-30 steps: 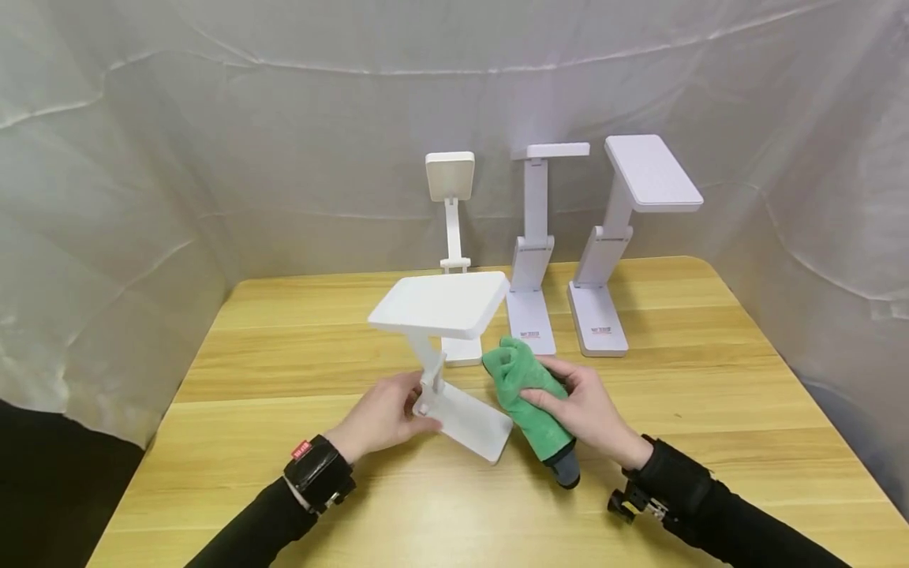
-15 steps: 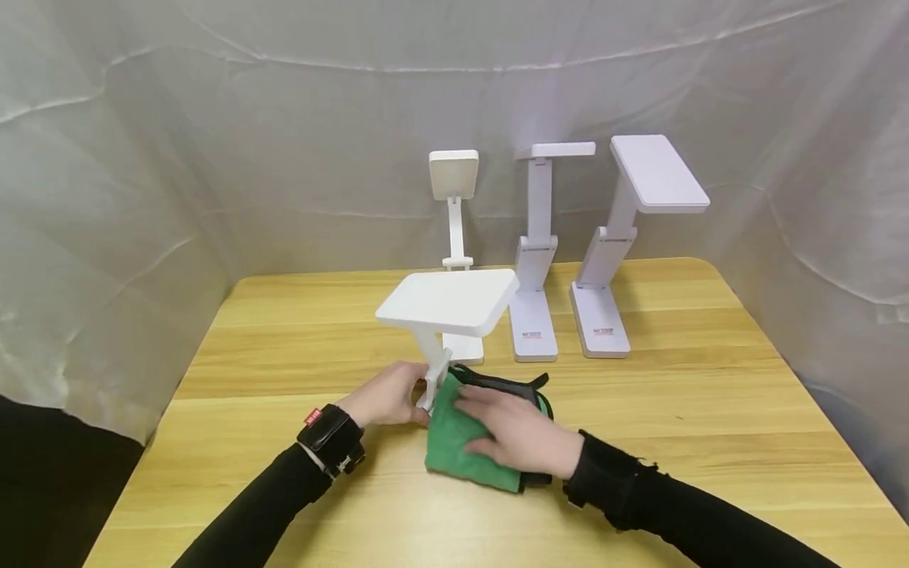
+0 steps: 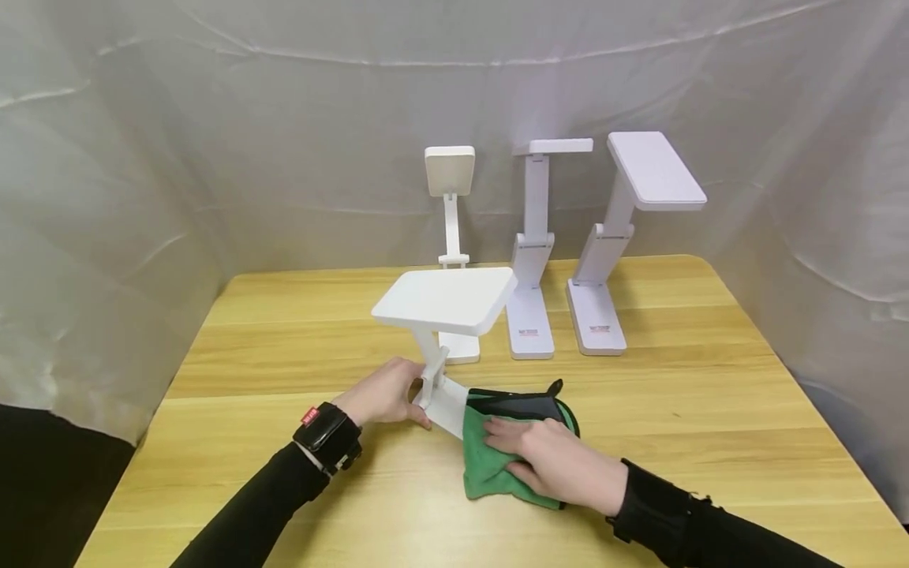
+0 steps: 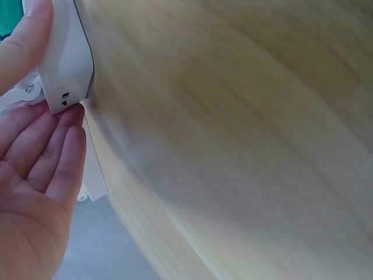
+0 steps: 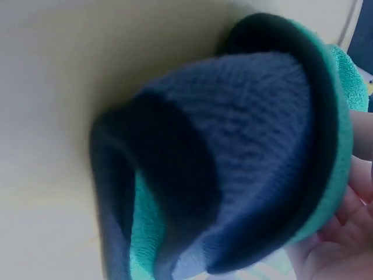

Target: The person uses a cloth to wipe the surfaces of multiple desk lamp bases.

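A white desk lamp [image 3: 443, 304] stands tilted-headed near the middle of the table, its flat base [image 3: 446, 406] running toward the right. My left hand [image 3: 383, 392] grips the hinge end of that base. In the left wrist view its thumb lies on one side and the fingers [image 4: 64, 146] on the other, beside two small ports. A green cloth [image 3: 497, 469] with a grey side and black edging covers the base's right end. My right hand [image 3: 554, 457] holds the cloth over it, fingers bent on top. Folded grey layers of cloth [image 5: 256, 116] fill the right wrist view.
Three more white lamps stand along the back: one [image 3: 450, 170] behind the held lamp, one [image 3: 531, 315] right of it, and one [image 3: 596, 315] farthest right. The wooden table [image 3: 284, 331] ends at a grey fabric backdrop [image 3: 319, 158].
My right hand and the cloth have moved left onto the lamp's base, the cloth spreading out from a bunch, then slid back right along it. My left hand keeps its grip.
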Motion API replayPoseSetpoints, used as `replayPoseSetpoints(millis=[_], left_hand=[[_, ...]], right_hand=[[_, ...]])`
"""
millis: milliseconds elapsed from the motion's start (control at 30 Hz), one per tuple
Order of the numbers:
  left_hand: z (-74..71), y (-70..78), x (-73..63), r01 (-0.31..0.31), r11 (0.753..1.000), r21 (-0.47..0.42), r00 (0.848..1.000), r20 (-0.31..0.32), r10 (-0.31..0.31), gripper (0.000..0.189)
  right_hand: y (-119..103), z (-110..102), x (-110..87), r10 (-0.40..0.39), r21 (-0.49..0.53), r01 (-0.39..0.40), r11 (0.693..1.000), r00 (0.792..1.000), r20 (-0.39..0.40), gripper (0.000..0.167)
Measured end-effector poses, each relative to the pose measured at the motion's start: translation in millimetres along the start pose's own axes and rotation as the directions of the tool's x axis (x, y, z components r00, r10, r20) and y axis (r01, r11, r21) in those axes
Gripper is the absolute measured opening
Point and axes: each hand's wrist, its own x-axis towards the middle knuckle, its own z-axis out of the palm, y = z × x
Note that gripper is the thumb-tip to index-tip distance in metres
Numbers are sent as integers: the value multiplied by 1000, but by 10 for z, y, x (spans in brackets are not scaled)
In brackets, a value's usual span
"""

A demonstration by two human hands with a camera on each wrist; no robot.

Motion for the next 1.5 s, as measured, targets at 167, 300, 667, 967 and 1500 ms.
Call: replayPoseSetpoints(millis=[167,300,667,967,1500], left_hand=[[-14,-4,-10,7,1000,25,1000,0,-7,52],[1,17,19,-32,999,23,999,3,32,47],[69,22,26,-69,998,1,998,-6,69,34],[56,7,-2,-17,1000,20,1000,-8,18,49],[4,-11,-13,-69,998,-6,998,-15,69,38]], right_hand=[[-24,55,67,52,-56,-52,997,999,2,48],[-80,127,289,56,-141,-54,989,998,10,57],[-122,161,399,-9,-105,15,994,998,61,49],[37,81,69,-24,112,22,994,999,24,43],[-77,134,520,-14,-176,26,984,998,68,57]])
